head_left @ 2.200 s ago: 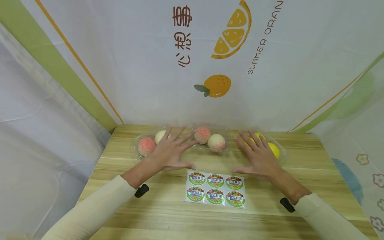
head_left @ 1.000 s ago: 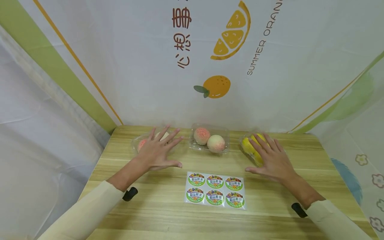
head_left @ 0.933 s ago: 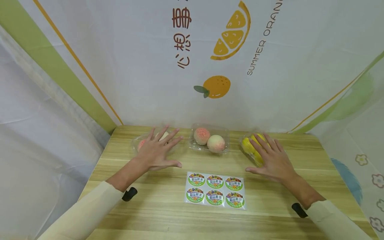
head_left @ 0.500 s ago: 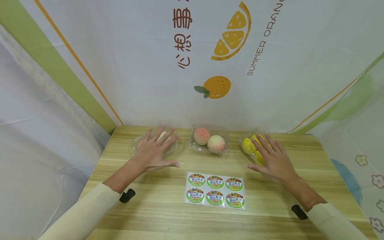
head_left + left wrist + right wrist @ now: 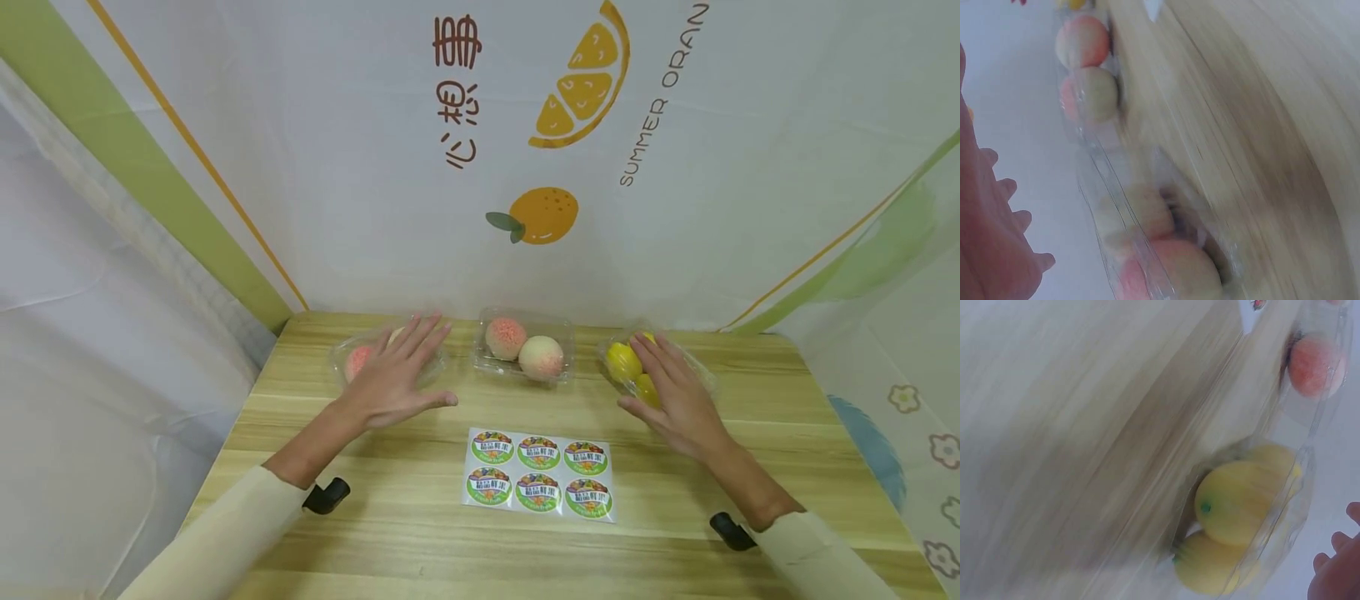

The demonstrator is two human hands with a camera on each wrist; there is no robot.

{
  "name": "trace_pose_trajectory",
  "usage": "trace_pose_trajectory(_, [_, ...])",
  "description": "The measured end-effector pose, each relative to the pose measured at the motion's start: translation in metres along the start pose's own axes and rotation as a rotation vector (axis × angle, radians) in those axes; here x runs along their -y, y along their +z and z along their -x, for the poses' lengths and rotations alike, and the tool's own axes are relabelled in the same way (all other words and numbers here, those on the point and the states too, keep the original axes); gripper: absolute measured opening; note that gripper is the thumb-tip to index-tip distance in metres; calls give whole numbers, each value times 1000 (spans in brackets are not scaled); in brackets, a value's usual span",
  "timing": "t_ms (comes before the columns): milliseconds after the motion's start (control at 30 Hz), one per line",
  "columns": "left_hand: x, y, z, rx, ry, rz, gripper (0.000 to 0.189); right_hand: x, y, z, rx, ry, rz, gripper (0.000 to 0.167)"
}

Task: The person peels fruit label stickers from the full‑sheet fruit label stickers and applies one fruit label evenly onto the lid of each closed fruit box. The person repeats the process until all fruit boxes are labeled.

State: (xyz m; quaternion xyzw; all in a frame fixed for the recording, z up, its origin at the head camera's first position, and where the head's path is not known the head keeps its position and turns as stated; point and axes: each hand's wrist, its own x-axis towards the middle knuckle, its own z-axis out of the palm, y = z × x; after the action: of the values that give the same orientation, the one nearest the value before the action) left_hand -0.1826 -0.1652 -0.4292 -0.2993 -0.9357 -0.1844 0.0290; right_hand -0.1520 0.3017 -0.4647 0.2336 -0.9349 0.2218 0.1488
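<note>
My left hand (image 5: 393, 379) hovers over the left clear plastic box (image 5: 1100, 231), its fingers extended and its thumb out to the side. That box holds two pink-and-cream peaches (image 5: 1175, 272), partly covered by the hand in the head view. On the other side my right hand (image 5: 681, 404) is held over the right clear box (image 5: 705, 377), fingers extended and holding nothing. Yellow fruits (image 5: 1235, 503) with small green stem ends lie inside it. Both wrist views show the fingers raised above the boxes.
A third clear box (image 5: 483, 364) with two peaches (image 5: 541, 358) stands between the hands at the back of the wooden table (image 5: 420, 542). In front of it lies a sheet of round fruit stickers (image 5: 538, 475). A printed white curtain (image 5: 360, 208) hangs close behind the table.
Over the frames both hands moved outward from the middle, uncovering the middle box. Since half a second ago, the spread fingers of both hands have drawn closer together. The boxes and stickers stay put.
</note>
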Motion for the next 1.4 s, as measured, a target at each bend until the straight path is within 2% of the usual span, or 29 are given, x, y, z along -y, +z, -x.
trace_pose_trajectory(200, [-14,1,-2,-55,4,178,122,12,5,-5,-7,83,-131,81])
trace_pose_trajectory(300, [-23,1,-3,-54,-24,298,120,20,8,-8,-14,109,-202,79])
trace_pose_trajectory(433, [-34,4,-3,-39,-77,445,124,30,13,-12,-22,125,-267,76])
trace_pose_trajectory(600, [-44,13,-4,-64,-98,573,126,38,21,-17,-48,119,-329,72])
trace_pose_trajectory(667, [-47,17,-4,-78,-94,615,120,40,25,-18,-56,118,-360,70])
trace_pose_trajectory(833, [-53,29,-4,-79,-69,707,86,44,33,-17,-56,126,-425,66])
trace_pose_trajectory(967, [-56,39,-4,-77,-74,759,76,46,40,-15,-54,133,-445,68])
trace_pose_trajectory(1067, [-57,47,-4,-92,-119,789,73,48,44,-14,-51,140,-457,71])
trace_pose_trajectory(1100, [-53,54,-5,-104,-117,794,72,48,46,-14,-50,145,-458,71])
trace_pose_trajectory(1167, [-54,59,-5,-106,-167,800,72,49,48,-15,-47,156,-456,70])
trace_pose_trajectory(1300, [-54,68,-7,-82,-307,799,72,48,54,-16,-41,186,-444,63])
trace_pose_trajectory(1333, [-59,66,-7,-66,-364,802,73,49,55,-16,-40,195,-444,61])
trace_pose_trajectory(1400, [-59,69,-8,-54,-422,809,72,49,57,-18,-37,216,-448,57])
